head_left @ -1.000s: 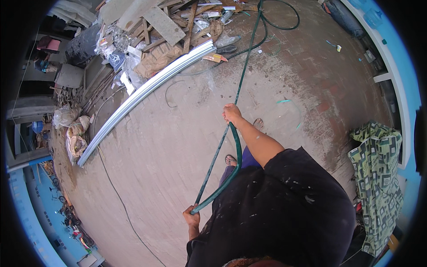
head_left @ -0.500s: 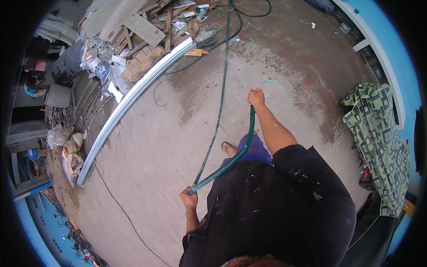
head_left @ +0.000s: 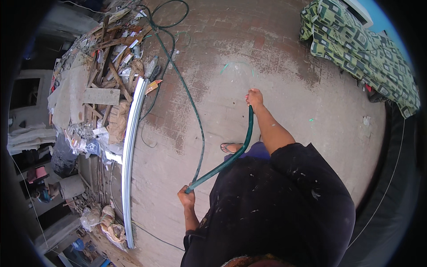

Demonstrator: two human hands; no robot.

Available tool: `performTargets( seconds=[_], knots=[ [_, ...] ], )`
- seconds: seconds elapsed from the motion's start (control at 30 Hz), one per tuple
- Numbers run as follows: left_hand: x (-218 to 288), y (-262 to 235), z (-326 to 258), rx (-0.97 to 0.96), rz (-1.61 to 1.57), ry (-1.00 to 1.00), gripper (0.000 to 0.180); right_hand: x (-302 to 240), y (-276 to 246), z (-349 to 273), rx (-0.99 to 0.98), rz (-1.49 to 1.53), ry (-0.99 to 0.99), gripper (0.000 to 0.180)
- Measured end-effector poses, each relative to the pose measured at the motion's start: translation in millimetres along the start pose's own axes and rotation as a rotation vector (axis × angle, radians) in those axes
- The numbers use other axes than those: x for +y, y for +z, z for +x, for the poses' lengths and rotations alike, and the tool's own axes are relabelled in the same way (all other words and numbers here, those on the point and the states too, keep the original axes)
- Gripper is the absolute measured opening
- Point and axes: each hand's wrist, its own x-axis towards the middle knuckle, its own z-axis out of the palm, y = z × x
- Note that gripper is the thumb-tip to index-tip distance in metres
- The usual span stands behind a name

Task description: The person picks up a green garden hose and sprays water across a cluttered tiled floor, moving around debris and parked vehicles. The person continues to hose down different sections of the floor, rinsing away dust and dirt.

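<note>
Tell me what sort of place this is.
Probably an outdoor yard at a building or renovation site: a brick-paved floor, a pile of scrap wood and rubble beside a long metal channel, and a green hose held in both hands.

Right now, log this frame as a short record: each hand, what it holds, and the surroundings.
left hand: closed on the green hose, low beside the body
right hand: closed on the same hose, arm stretched forward
hose run: trails across the ground toward the debris pile
ground: dusty paving
nearby: long pale metal strip; green patterned cloth
</note>
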Motion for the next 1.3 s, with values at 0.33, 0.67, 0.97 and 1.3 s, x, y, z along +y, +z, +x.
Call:
performTargets(
  seconds=[0.33, 0.67, 0.97, 1.3],
  knots=[
    [109.7, 70.1, 52.7, -0.209, 0.150, 0.360, 0.048, -24.7, -265.0, 6.6, 0.550, 0.281, -0.108, 0.022],
    [193.3, 151.8, 46.9, -0.469, 0.199, 0.569, 0.044, -11.1, -442.8, -35.1, 0.715, 0.517, -0.244, 0.020],
    [270.8, 212.8, 0.8, -0.572, 0.269, 0.732, 0.036, 1.4, -570.5, -85.5, 0.942, 0.617, -0.262, 0.021],
    [314.3, 260.8, -32.4, -0.722, 0.282, 0.864, 0.035, -0.5, -665.1, -137.7, 1.063, 0.653, -0.405, 0.023]
  ],
)
